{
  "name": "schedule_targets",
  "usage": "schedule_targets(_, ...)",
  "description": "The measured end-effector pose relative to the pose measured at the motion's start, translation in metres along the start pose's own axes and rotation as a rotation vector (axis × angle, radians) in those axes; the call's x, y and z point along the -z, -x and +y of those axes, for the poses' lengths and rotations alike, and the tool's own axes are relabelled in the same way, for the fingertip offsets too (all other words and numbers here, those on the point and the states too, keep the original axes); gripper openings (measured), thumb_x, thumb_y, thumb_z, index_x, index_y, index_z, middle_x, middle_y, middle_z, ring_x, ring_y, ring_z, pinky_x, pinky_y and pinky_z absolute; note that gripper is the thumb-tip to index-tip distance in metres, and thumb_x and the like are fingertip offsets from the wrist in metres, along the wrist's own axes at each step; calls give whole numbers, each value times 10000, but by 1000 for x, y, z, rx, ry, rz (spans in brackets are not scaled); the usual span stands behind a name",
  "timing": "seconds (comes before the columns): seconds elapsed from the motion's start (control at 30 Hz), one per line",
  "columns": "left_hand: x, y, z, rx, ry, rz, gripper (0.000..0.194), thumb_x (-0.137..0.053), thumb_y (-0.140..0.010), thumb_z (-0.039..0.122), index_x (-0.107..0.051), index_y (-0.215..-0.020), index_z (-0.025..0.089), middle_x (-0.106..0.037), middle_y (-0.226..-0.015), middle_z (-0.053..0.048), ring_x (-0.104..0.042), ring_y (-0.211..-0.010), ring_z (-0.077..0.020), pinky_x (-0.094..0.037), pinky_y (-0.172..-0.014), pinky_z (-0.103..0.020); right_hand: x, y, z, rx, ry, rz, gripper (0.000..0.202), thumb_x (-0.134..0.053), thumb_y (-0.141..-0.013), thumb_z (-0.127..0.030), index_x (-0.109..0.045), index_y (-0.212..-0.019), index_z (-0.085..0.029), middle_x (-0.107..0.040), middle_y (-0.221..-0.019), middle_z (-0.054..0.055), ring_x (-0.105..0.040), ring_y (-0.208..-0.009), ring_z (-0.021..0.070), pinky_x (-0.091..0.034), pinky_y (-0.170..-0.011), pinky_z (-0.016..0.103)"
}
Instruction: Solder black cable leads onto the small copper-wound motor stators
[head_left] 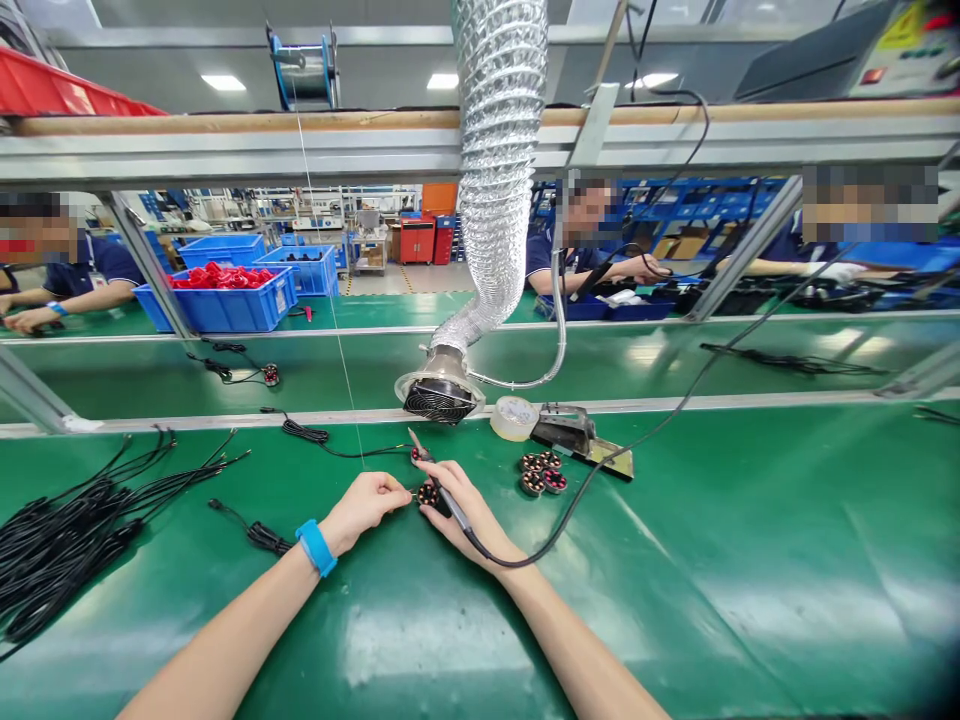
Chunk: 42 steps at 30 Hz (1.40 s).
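Observation:
My right hand (466,508) is closed around a soldering iron (454,510), its tip pointing up and away to the left. The fingers of that hand also rest against a small round motor stator with copper windings (428,494) on the green bench. At the stator's left side, my left hand (369,510) is pinched, thumb and forefinger together; what lies between them is too small to make out. A blue band circles the left wrist. Just beyond the stator, a black cable (352,452) ends near a small red-and-black part (417,454).
An extractor fan (441,398) hangs ahead on a silver duct (499,150). Thin wire drops from a spool (302,70). Several stators (543,472), a tape roll (515,418) and an iron stand (581,440) sit right. Black cables (71,535) pile left. Co-workers sit opposite.

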<state>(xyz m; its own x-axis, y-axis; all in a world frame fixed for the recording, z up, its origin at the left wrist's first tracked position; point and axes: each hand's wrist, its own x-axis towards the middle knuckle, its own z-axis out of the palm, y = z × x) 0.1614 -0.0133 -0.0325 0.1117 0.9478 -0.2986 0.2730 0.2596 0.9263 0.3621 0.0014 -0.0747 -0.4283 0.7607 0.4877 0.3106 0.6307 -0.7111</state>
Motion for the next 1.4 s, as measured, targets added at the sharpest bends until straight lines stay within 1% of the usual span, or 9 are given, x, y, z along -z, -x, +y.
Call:
schedule_targets(0.2, 8, -4, -3, 66, 169, -68, 340, -762, -650, 413, -556, -691, 146, -497, -613, 54, -214, -457, -28, -78, -465, -249, 4, 0, -1, -14, -16, -14, 638, -633, -854, -100, -475, -1435, -308, -531, -1223, 61, -607, -1033, 188, -520, -974, 353)
schedule_targets(0.3, 7, -6, -5, 58, 154, -27, 369, -786, -632, 441, -577, -704, 144, -479, -583, 67, -210, -454, -34, -91, -468, -250, 5, 0, -3, -10, -22, -19, 652, -629, -856, -89, -462, -1446, -310, -531, -1215, 60, -604, -1031, 186, -522, -964, 349)
schedule_targets(0.47, -6, -5, -4, -63, 25, 98, 362, -783, -633, 456, -690, -723, 118, -623, -644, -5, -479, -588, -109, -353, -584, -250, 6, -1, -8, -6, -46, -27, 673, -645, -829, -64, -473, -1431, -308, -538, -1209, 52, -600, -1056, 185, -512, -978, 345)
schedule_targets(0.6, -11, -6, -5, -100, -8, 102, 362, -761, -645, 468, -712, -725, 118, -703, -734, -56, -575, -693, -167, -419, -696, -290, 6, -1, -10, 1, -79, -18, 688, -648, -818, -65, -467, -1435, -307, -535, -1204, 55, -608, -1028, 184, -525, -957, 352)
schedule_targets(0.93, -8, -3, 0, -147, -121, 49, 396, -680, -727, 524, -702, -733, 129, -691, -734, -47, -563, -692, -177, -403, -667, -286, -9, -5, -7, 120, -12, 34, 542, -474, -928, -74, -477, -1433, -272, -510, -1192, 79, -616, -957, 148, -534, -901, 294)
schedule_targets(1.1, -4, -6, 0, -108, -214, 0, 457, -667, -712, 611, -625, -671, 158, -559, -589, 14, -444, -505, -122, -318, -498, -250, -6, -10, -9, 164, 98, 46, 535, -478, -912, -73, -487, -1420, -239, -524, -1177, 78, -607, -925, 141, -526, -866, 264)
schedule_targets(1.2, -2, -9, 1, -22, -147, -69, 478, -690, -704, 637, -586, -664, 172, -527, -558, 34, -344, -401, -86, -269, -413, -240, -6, -11, -13, 159, 135, 53, 514, -508, -908, -94, -513, -1402, -235, -542, -1149, 70, -606, -933, 146, -520, -851, 250)
schedule_targets(1.3, -4, -13, 4, -23, 5, -107, 466, -734, -713, 605, -617, -679, 156, -521, -527, 31, -382, -430, -85, -321, -437, -222, -11, -10, -16, 97, 106, 143, 501, -500, -900, -77, -534, -1375, -236, -549, -1105, 54, -617, -933, 137, -520, -851, 236)
schedule_targets(1.4, -8, -14, 6, -54, 126, -52, 450, -779, -698, 575, -656, -734, 144, -560, -562, 18, -450, -484, -89, -390, -492, -211, -16, -10, -20, 42, 43, 241, 543, -487, -860, -32, -533, -1359, -239, -555, -1087, 40, -632, -926, 126, -527, -862, 229)
